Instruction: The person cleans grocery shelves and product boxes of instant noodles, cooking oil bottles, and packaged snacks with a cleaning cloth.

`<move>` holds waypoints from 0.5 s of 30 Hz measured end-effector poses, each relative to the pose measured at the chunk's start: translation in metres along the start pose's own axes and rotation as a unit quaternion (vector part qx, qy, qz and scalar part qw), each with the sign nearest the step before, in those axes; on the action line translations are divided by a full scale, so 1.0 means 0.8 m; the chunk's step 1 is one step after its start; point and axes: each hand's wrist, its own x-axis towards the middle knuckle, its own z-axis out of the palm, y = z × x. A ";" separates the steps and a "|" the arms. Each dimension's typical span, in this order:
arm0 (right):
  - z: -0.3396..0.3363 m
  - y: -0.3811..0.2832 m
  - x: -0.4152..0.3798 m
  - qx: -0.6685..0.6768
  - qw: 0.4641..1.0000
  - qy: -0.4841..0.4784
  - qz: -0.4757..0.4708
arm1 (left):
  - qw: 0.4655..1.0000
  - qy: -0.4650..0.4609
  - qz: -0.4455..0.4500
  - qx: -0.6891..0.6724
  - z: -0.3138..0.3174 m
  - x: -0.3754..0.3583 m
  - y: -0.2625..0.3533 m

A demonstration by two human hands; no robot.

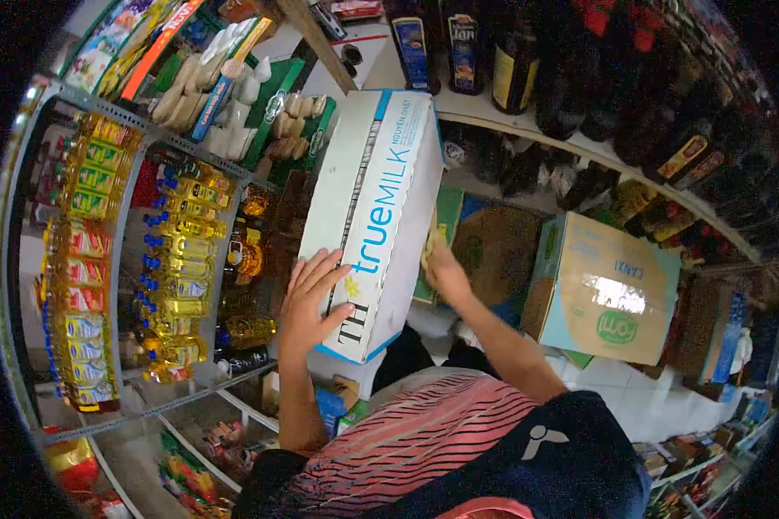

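A long white carton with blue edges and "TH true MILK" lettering [383,225] stands tilted in front of me, near the middle of the view. My left hand [318,297] lies on its lower left face, fingers spread over the surface. To the right of the carton is my right hand [444,270], its fingers closed around something yellowish that I cannot make out. A green and brown box [493,251] is behind that hand. Farther right sits a light brown "Fami" carton [610,290].
Shelves of yellow oil bottles [186,268] line the left side. Dark bottles stand on a shelf [528,125] at the upper right. Packets fill the lower left shelf [186,471]. White floor tiles [632,402] show below the Fami carton.
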 end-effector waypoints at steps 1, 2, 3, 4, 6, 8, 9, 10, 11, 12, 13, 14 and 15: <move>0.000 -0.016 -0.020 -0.007 1.000 0.011 -0.013 | 1.000 0.003 0.006 -0.005 -0.002 -0.001 0.000; -0.001 -0.026 -0.036 0.024 0.999 -0.024 -0.016 | 1.000 0.015 0.004 -0.008 -0.001 -0.002 -0.001; -0.001 -0.034 -0.049 0.054 0.997 -0.060 -0.017 | 1.000 0.012 0.006 -0.009 0.000 -0.003 -0.002; -0.006 -0.038 -0.063 0.092 0.989 -0.118 -0.007 | 1.000 0.009 0.008 -0.009 0.000 -0.005 -0.004; -0.020 -0.052 -0.079 0.114 0.978 -0.175 -0.002 | 1.000 0.018 0.015 -0.013 -0.001 -0.008 -0.008; -0.053 -0.085 -0.073 0.180 0.982 -0.046 0.031 | 0.999 0.002 0.027 -0.021 -0.003 -0.008 -0.009; -0.069 -0.100 -0.060 0.179 0.982 0.018 0.048 | 0.999 0.004 0.034 -0.030 -0.002 -0.010 -0.012; -0.089 -0.118 -0.041 0.172 0.984 0.014 0.040 | 0.999 0.014 0.033 -0.035 -0.004 -0.010 -0.013; -0.108 -0.139 -0.017 0.193 0.972 0.107 0.085 | 0.998 0.011 0.037 -0.039 -0.006 -0.011 -0.013; -0.125 -0.161 0.007 0.214 0.948 0.199 0.129 | 0.998 0.006 0.041 -0.044 -0.008 -0.013 -0.014; -0.139 -0.184 0.031 0.213 0.936 0.257 0.113 | 0.997 -0.006 0.046 -0.056 -0.011 -0.013 -0.016; -0.151 -0.209 0.051 0.213 0.920 0.314 0.097 | 0.997 -0.002 0.043 -0.060 -0.011 -0.017 -0.018; -0.166 -0.241 0.067 0.210 0.923 0.309 0.095 | 0.984 0.057 0.063 -0.154 -0.010 -0.022 -0.019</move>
